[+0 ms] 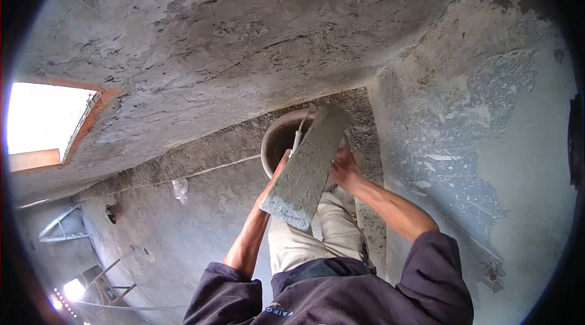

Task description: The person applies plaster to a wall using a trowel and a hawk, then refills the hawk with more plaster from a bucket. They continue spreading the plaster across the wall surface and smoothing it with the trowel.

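A long rectangular plastering float (308, 169), its visible face coated in wet grey mortar, is tilted in front of my body. My right hand (345, 167) is closed at its right edge, the fingers partly hidden behind it. On the other side, my left hand (284, 161) is closed round the pale handle of a trowel (298, 141). The trowel has a bent metal shank; its blade is hidden. Under the float and both hands stands a round bucket (268, 148), partly covered by the float.
Rough grey plaster covers the wall (244, 26) ahead, with a bright window opening (49, 121) at left. Another wall (439, 136), patchily coated, rises close on my right. A crumpled plastic piece (180, 190) lies on the floor (210, 227). A metal frame (64, 227) stands far left.
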Tool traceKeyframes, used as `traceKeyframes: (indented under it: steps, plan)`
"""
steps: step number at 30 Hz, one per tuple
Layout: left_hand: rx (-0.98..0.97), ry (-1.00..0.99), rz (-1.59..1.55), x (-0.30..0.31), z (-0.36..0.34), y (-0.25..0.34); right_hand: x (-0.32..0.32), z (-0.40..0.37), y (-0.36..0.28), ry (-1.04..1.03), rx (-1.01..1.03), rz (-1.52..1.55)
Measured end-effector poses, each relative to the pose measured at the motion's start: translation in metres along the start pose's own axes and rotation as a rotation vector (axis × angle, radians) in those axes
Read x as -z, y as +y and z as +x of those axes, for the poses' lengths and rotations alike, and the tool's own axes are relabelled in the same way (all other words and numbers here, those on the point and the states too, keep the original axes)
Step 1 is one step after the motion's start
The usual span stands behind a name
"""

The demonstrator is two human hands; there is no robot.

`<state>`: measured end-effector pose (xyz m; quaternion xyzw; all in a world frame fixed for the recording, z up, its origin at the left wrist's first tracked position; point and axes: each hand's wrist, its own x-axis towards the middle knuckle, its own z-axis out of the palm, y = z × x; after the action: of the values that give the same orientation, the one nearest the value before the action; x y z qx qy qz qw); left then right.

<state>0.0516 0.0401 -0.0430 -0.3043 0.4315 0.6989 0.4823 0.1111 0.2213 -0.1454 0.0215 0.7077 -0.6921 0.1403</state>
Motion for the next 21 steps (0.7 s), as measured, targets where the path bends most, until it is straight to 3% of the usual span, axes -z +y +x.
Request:
traceKeyframes:
  steps: [4, 5, 7, 8, 10, 12, 14, 15, 16, 20, 21]
  plan:
    - [-0.007, -0.017, -0.003, -0.018, -0.008, 0.018, 0.025, -0.059, -0.070, -0.163, -0.206, -1.570]
    - [-0.008, -0.021, 0.001, -0.010, -0.022, 0.014, 0.032, -0.071, -0.089, -0.166, -0.214, -1.574]
    - [0.006, -0.006, 0.021, -0.015, -0.034, 0.012, 0.039, -0.096, -0.114, -0.004, -0.397, -1.160]
    - [0.019, 0.005, 0.042, -0.016, -0.038, 0.013, 0.044, -0.105, -0.116, -0.003, -0.413, -1.138]
    - [0.044, 0.036, 0.103, -0.016, -0.049, 0.015, 0.054, -0.111, -0.112, 0.099, -0.147, -1.193]
    - [0.041, 0.066, 0.171, -0.016, -0.057, 0.025, 0.068, -0.089, -0.110, 0.033, 0.054, -1.390]
    - [0.030, 0.103, 0.227, -0.015, -0.068, 0.025, 0.066, -0.059, -0.110, 0.113, 0.301, -1.457]
    - [0.029, 0.125, 0.249, -0.026, -0.054, 0.040, 0.060, -0.040, -0.107, 0.087, 0.285, -1.495]
    - [0.027, 0.145, 0.267, 0.005, -0.105, 0.021, 0.052, -0.022, -0.101, 0.058, 0.270, -1.536]
    - [0.018, 0.202, 0.330, 0.023, -0.120, 0.025, 0.012, 0.025, -0.089, 0.148, 0.292, -1.507]
    - [0.018, 0.215, 0.340, 0.026, -0.123, 0.023, 0.005, 0.033, -0.090, 0.000, 0.325, -1.631]
